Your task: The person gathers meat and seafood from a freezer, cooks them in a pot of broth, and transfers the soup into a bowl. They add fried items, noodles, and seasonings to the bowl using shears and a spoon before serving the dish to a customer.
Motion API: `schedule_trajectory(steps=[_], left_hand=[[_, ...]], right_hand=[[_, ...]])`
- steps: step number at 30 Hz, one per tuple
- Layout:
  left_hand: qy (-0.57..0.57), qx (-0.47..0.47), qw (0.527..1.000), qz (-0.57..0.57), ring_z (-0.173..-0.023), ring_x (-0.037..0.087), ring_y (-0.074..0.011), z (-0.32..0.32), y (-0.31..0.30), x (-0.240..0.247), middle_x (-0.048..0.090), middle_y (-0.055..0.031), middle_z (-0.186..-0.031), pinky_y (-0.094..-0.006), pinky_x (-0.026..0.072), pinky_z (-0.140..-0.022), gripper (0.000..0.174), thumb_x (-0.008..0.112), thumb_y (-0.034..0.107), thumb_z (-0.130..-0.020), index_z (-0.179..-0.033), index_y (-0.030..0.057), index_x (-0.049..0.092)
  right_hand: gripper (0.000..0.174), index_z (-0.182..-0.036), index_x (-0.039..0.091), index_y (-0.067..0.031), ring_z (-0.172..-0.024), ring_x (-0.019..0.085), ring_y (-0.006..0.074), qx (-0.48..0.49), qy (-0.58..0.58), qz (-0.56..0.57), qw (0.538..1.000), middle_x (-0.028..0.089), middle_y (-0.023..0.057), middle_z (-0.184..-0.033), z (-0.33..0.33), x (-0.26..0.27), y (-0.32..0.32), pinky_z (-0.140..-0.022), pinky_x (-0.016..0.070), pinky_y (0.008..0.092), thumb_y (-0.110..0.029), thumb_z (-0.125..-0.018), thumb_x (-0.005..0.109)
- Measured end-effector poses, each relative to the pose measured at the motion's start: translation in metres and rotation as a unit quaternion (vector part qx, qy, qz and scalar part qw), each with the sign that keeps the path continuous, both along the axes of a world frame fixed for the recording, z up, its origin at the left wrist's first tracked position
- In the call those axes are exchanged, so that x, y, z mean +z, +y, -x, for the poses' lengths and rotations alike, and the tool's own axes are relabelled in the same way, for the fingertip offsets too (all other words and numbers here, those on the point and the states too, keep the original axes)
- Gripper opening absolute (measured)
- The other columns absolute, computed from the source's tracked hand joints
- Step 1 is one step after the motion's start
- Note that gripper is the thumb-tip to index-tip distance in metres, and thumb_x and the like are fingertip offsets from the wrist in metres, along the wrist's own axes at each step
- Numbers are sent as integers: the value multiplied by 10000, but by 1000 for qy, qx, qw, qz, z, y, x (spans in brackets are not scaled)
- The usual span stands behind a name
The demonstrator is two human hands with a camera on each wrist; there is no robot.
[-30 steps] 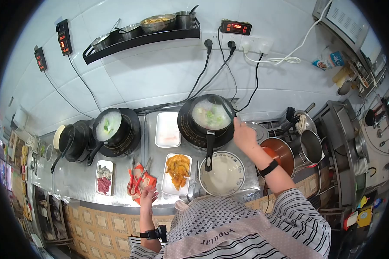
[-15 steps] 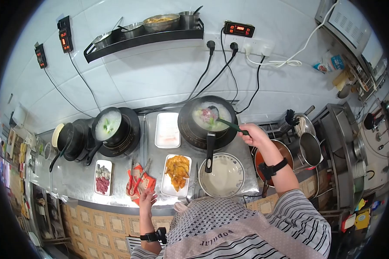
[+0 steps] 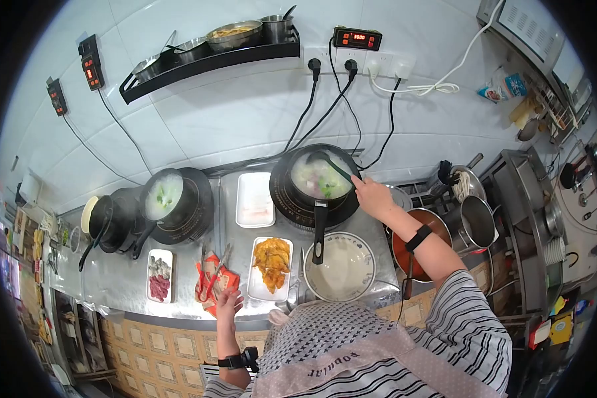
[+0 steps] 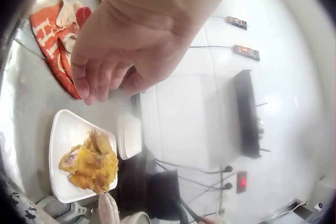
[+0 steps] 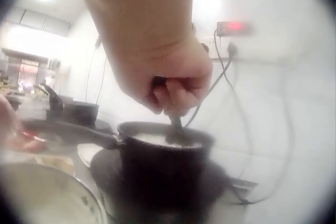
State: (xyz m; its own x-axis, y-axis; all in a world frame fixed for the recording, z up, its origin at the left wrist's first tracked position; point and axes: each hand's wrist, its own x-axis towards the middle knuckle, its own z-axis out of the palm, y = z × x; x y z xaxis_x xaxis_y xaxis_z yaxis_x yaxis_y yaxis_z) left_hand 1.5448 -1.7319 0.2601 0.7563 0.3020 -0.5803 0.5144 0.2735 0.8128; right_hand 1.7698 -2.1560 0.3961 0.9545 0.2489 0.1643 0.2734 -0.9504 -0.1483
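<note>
My right hand (image 3: 376,199) grips the dark handle of a ladle (image 3: 337,167), whose head dips into the right black pot (image 3: 301,190). Pale, steaming broth with green leaves and pinkish pieces fills that pot. In the right wrist view the fingers curl tightly round the handle above the pot's rim (image 5: 210,139). My left hand (image 3: 229,304) hangs with loosely bent fingers and nothing in them, at the counter's front edge. Near it lie an orange-red cloth (image 4: 50,40) with white letters and a red-handled tool (image 3: 207,282).
A tray of yellow-coated meat (image 3: 270,265) and a large bowl (image 3: 359,286) stand in front of the pot. To the left are another steaming pot (image 3: 164,196) and a small tray (image 3: 159,275) of raw pieces. A pot of reddish liquid (image 3: 404,249) sits at right.
The right hand lifted the ladle to the right, bringing pinkish meat to the surface, then moved back left and up to the pot. The left hand stays in nearly the same place.
</note>
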Motion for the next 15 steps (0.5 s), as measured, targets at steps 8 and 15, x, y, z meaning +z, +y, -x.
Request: schedule_trajectory(steps=[8, 15], left_hand=[[6, 16, 1000, 3, -890, 604, -174, 6, 6, -6, 591, -88, -1068, -273, 483, -718, 313, 531, 166, -876, -1172, 84, 471], [-3, 14, 1000, 10, -885, 608, -178, 3, 1, -2, 598, -85, -1052, -282, 488, -725, 309, 531, 160, -875, -1170, 87, 473]], right_hand=[[263, -985, 574, -13, -510, 531, 210, 35, 313, -190, 930, 582, 142, -698, -29, 27, -21, -439, 418, 330, -203, -804, 547], [164, -923, 519, -19, -390, 290, 46, -168, 542, -600, 564, 517, 55, -677, -32, 31, -60, -321, 215, 213, -168, -857, 505]])
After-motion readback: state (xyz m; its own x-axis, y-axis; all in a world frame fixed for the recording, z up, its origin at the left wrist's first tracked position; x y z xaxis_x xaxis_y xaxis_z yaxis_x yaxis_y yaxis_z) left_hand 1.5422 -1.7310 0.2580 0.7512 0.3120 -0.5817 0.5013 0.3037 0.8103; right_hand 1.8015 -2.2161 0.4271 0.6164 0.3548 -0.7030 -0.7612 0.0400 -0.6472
